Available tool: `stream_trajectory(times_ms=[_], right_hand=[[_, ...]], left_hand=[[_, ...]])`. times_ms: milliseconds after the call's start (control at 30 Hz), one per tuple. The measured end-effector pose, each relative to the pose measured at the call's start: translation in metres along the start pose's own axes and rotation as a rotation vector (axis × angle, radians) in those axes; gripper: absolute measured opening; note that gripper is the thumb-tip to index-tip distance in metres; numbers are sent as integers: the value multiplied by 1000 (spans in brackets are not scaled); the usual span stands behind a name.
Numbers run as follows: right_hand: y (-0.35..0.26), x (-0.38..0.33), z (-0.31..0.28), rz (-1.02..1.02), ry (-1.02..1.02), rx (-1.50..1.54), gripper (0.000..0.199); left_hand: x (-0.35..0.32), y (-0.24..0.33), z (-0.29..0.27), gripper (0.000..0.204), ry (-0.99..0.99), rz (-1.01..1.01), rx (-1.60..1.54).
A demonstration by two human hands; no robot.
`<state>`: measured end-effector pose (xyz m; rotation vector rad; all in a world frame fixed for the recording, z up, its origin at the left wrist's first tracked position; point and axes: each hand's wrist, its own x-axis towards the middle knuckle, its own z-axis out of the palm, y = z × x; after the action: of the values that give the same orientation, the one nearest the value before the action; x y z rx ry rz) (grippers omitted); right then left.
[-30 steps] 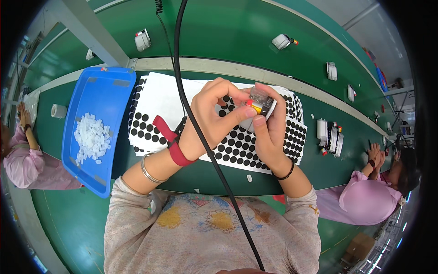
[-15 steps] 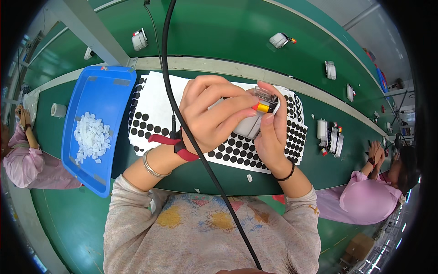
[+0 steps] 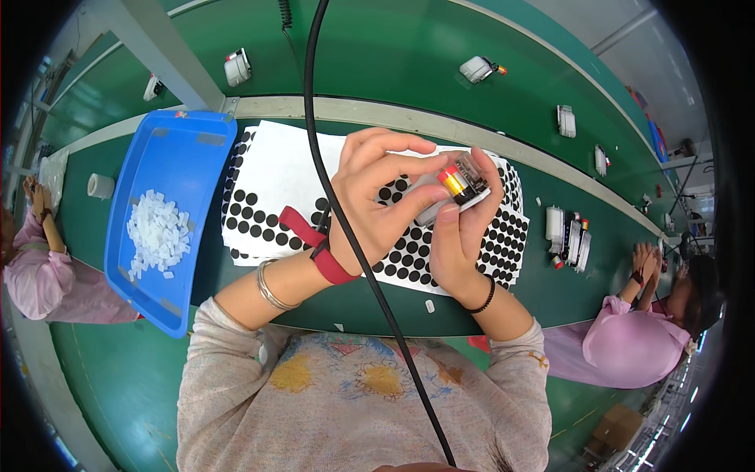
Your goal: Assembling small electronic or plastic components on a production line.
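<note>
Above the sheets, between my hands, is a small boxy unit of white and clear plastic with a red, yellow and black cylinder along its side. My right hand grips it, fingers behind and thumb in front. The thumb and index finger of my left hand pinch at the cylinder's near end; its other fingers are curled loosely. A red wrist strap circles my left wrist. Under both hands lie white sheets with rows of round black stickers.
At left, a blue tray holds a heap of small white pieces; a white roll stands beyond. Similar units lie at right, others farther off. A black cable hangs across my view. People in pink sit on both sides.
The unit has tilted in my hands, showing more of its cylinder. My left hand has shifted slightly right, its upper fingers lifting off the unit. The cable's upper part has swung right.
</note>
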<state>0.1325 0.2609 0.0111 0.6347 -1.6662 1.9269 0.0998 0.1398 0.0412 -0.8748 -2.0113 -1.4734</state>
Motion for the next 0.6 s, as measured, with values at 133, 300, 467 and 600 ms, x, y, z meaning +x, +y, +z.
stream_trajectory(times_ms=[133, 300, 467, 600], right_hand=[[1, 1, 1, 21, 15, -51, 54], [4, -1, -1, 32, -11, -25, 51], [5, 0, -4, 14, -21, -29, 48], [8, 0, -5, 14, -5, -124, 47]], left_hand=[[-2, 1, 2, 25, -45, -69, -164], [-1, 2, 3, 18, -11, -151, -151], [6, -2, -2, 17, -53, 33, -27], [8, -1, -1, 15, -70, 12, -40]])
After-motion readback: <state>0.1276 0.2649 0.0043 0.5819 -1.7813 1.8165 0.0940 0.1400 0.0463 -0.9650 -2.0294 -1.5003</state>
